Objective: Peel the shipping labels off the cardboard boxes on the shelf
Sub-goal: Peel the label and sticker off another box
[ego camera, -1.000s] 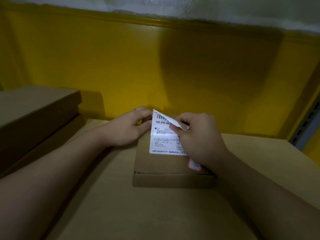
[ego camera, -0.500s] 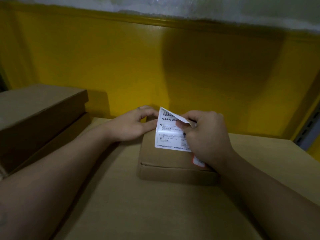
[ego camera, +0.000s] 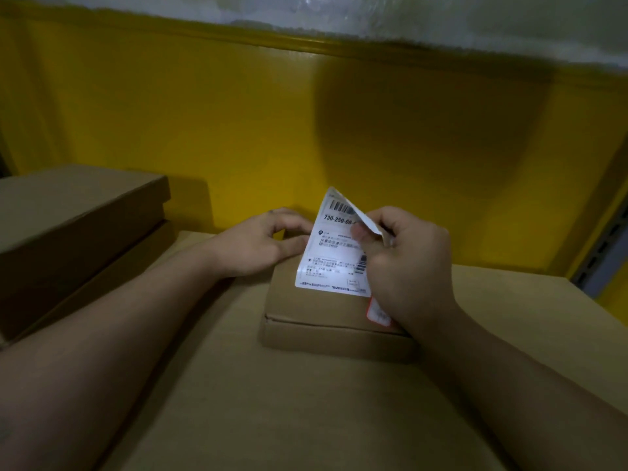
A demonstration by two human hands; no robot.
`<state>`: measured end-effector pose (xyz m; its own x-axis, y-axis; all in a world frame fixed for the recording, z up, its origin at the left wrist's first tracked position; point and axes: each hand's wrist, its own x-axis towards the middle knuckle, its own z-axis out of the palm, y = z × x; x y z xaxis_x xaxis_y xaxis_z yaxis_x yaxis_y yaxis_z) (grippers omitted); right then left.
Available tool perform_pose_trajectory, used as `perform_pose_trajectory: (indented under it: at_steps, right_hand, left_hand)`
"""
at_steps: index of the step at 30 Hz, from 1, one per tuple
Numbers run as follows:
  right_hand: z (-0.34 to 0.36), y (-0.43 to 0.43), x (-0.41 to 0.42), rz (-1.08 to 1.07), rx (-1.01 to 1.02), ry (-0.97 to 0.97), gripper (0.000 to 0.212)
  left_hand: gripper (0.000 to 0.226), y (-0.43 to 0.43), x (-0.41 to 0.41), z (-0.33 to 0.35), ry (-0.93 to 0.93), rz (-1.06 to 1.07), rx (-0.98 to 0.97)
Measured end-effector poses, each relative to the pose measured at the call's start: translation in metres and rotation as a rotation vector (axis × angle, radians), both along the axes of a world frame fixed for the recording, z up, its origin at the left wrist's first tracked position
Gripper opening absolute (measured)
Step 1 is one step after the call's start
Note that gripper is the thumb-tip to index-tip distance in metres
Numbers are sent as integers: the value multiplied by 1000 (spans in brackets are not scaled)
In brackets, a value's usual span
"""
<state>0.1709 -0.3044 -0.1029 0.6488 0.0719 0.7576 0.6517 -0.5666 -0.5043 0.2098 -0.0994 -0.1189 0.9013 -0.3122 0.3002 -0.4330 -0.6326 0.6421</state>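
Note:
A small flat cardboard box (ego camera: 316, 321) lies on top of a much larger cardboard box (ego camera: 272, 402). A white shipping label (ego camera: 334, 260) with a barcode sticks to the small box's top; its far end stands lifted off the cardboard and its top right corner is folded over. My right hand (ego camera: 407, 266) pinches that folded corner between thumb and fingers. My left hand (ego camera: 261, 243) rests with its fingers against the far left edge of the small box. A small red and white sticker (ego camera: 377, 312) shows on the lid just under my right hand.
Two stacked cardboard boxes (ego camera: 68, 226) stand at the left. A yellow wall (ego camera: 306, 113) closes the back of the shelf. A grey slotted shelf upright (ego camera: 608, 246) runs along the right edge.
The label's far end has come further off the small box and stands higher. My right hand has pulled the folded corner up. My left hand stays against the box edge.

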Motion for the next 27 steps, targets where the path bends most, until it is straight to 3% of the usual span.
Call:
perform_pose_trajectory:
  at_steps: [4,12,17,27]
  right_hand:
    - [0,1,1,17,58,45,13]
    - [5,-7,14,254,142,521,8]
    - [8,-15,11,228,-352,408,16]
    - [15,-15,2,285,-161,543,18]
  left_hand:
    - [26,-2,3,-2,-27,-15,-4]
    - [18,-5,1,-4,-103,1,1]
    - [17,-5,-5,-2,-109,-3,-34]
    - [16,-5,-3,-4,-80,23,-19]
